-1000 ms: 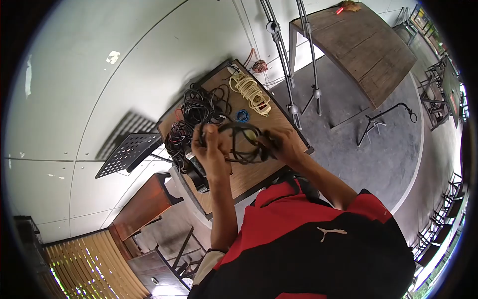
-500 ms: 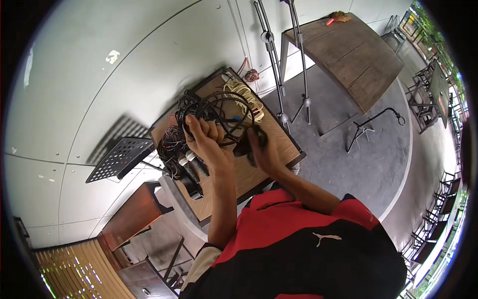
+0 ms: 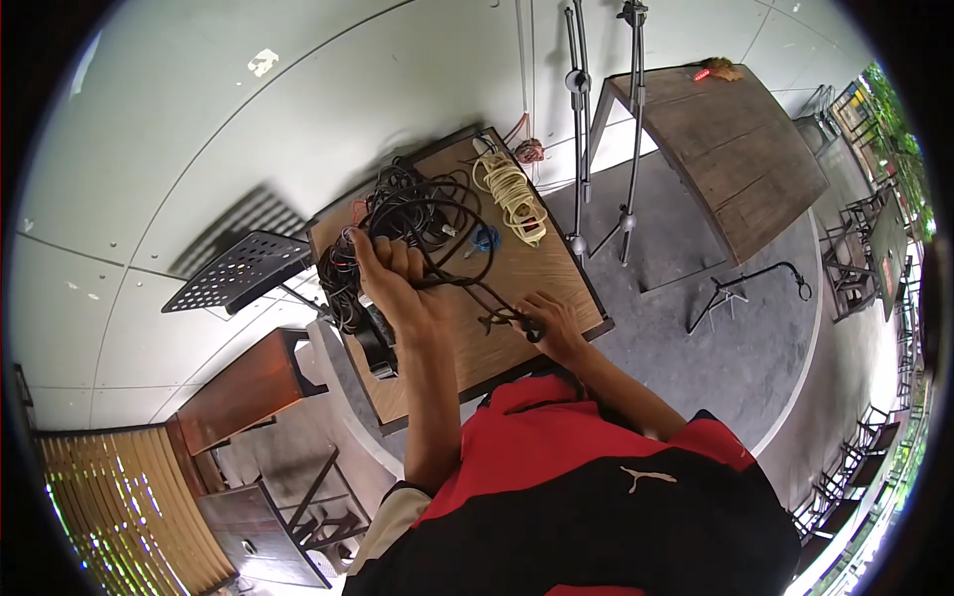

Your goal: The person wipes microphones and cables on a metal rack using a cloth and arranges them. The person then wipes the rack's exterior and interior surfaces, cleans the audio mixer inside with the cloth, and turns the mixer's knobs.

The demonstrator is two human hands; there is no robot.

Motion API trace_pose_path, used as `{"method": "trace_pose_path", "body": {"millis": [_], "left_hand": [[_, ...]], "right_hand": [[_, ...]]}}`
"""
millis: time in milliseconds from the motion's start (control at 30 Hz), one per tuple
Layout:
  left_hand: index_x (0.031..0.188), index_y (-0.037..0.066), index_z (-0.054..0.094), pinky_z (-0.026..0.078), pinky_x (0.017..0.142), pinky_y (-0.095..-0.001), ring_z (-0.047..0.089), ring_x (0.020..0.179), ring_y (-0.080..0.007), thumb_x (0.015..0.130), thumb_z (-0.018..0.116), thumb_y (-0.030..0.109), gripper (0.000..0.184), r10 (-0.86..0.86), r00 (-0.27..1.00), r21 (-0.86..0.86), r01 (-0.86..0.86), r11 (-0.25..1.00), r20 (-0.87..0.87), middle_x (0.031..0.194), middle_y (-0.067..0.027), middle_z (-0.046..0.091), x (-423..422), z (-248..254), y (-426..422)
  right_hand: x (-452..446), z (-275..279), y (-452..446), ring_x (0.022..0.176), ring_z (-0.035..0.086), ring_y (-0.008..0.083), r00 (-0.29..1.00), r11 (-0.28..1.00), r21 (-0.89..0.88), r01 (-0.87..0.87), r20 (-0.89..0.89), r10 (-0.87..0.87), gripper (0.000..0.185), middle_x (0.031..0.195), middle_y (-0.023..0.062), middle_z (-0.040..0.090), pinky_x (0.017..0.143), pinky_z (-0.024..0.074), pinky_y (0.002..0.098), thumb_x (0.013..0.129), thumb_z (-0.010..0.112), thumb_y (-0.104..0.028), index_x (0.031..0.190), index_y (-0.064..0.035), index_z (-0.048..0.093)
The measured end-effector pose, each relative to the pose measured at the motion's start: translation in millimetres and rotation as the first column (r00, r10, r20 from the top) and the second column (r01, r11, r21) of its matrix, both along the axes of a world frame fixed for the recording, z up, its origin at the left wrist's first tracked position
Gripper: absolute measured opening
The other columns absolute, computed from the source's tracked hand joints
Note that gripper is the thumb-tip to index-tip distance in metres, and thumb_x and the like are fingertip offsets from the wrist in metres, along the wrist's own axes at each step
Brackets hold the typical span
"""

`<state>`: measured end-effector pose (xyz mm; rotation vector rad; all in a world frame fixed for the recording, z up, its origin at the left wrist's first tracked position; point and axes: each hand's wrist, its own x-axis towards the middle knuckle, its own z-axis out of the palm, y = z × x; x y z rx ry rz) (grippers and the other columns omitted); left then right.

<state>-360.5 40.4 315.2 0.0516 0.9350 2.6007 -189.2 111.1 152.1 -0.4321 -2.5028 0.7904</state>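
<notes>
Right hand now sits farther from left hand and closer to the torso than in the earlier frame; the cable between them, looped up there, now runs out in nearly straight strands. Two white-topped items that showed beside the left wrist are now out of sight behind it.

Grip, left: fist closed on the cable, thumb uppermost. Grip, right: fingers and thumb closed on the cable near a thick black part; whether that is a plug, cannot tell.

Key relation: cable is in the air over the table, bridging both hands. From the left fist it lies to the right; from the right hand, to the left and farther from the body. Strands' long axis slants from the left fist down toward the right hand and the torso. Right hand is nearer the thick part, left hand nearer the loop.

Pointing: loop opens rightward and away from the body from the left fist; the thick part lies at the right thumb; a short tail pokes out left of the right fingertips.

Around the grip: black pile just beyond the left fist; blue coil just past the loop; cream cord farther out.
</notes>
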Motion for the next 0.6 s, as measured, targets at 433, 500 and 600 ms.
{"method": "trace_pose_path", "body": {"millis": [433, 500, 600], "left_hand": [[0.062, 0.017, 0.026, 0.011, 0.039, -0.0263, 0.01, 0.047, -0.0065, 0.097, 0.049, 0.029, 0.044, -0.001, 0.997, -0.052, 0.005, 0.999, 0.073, 0.055, 0.0062, 0.016, -6, -26, -1], [0.062, 0.017, 0.026, 0.011, 0.039, -0.0261, 0.01, 0.047, -0.0065, 0.097, 0.049, 0.029, 0.043, -0.022, 0.998, -0.005, 0.022, 1.0, 0.065, 0.055, 0.0062, 0.016, -12, -24, -6], [0.064, 0.017, 0.027, 0.011, 0.038, -0.0252, 0.009, 0.047, -0.0059, 0.098, 0.046, 0.028, 0.041, -0.011, 0.999, 0.034, 0.013, 0.999, -0.04, 0.056, 0.0064, 0.016, -31, -12, -15]], "right_hand": [[46, -41, 40, 0.069, 0.06, 0.0259, 0.991, 0.991, 0.12, -0.058, -0.115, 0.072, 0.019, 0.081, 0.0074, 0.059, 0.059, 0.0485, 0.036, 0.078, 0.066, -0.02, 0.088, -0.0059, 0.058], [64, -64, 50, 0.074, 0.062, 0.0248, 0.996, 0.976, 0.208, 0.064, -0.07, -0.051, 0.018, 0.084, 0.0072, 0.061, 0.06, 0.0503, 0.0351, 0.078, 0.065, -0.015, 0.093, -0.0074, 0.061], [97, -84, 57, 0.075, 0.068, 0.0197, 0.975, 0.977, -0.045, 0.206, 0.097, -0.201, 0.024, 0.087, 0.008, 0.068, 0.061, 0.0522, 0.0292, 0.077, 0.064, -0.005, 0.101, -0.0068, 0.063]]}}
